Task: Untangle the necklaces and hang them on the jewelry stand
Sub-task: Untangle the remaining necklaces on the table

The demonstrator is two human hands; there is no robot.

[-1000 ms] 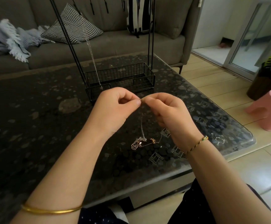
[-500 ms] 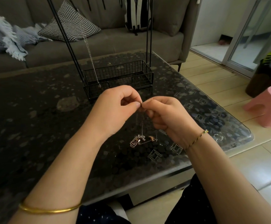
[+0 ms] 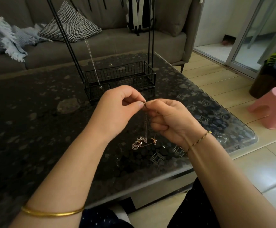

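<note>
A small tangle of silver and gold necklaces point(image 3: 142, 143) lies on the dark speckled table point(image 3: 35, 122). One thin chain point(image 3: 145, 125) rises from the tangle to my fingertips. My left hand point(image 3: 117, 111) and my right hand point(image 3: 171, 119) meet above the table, both pinching the top end of that chain. Behind them stands the black wire jewelry stand point(image 3: 120, 78), its basket base on the table and its rods running up out of view. One silver necklace point(image 3: 91, 55) hangs from the stand down into the basket.
A grey sofa point(image 3: 101, 41) with a checked cushion and a fringed blanket runs along the table's far side. A pink stool point(image 3: 272, 107) stands on the floor to the right. The table's glass corner point(image 3: 249, 137) juts out near my right wrist.
Both hands have stayed together, pinching the chain's end, with small finger movements. The view has shifted slightly; the tangle on the table has not visibly moved.
</note>
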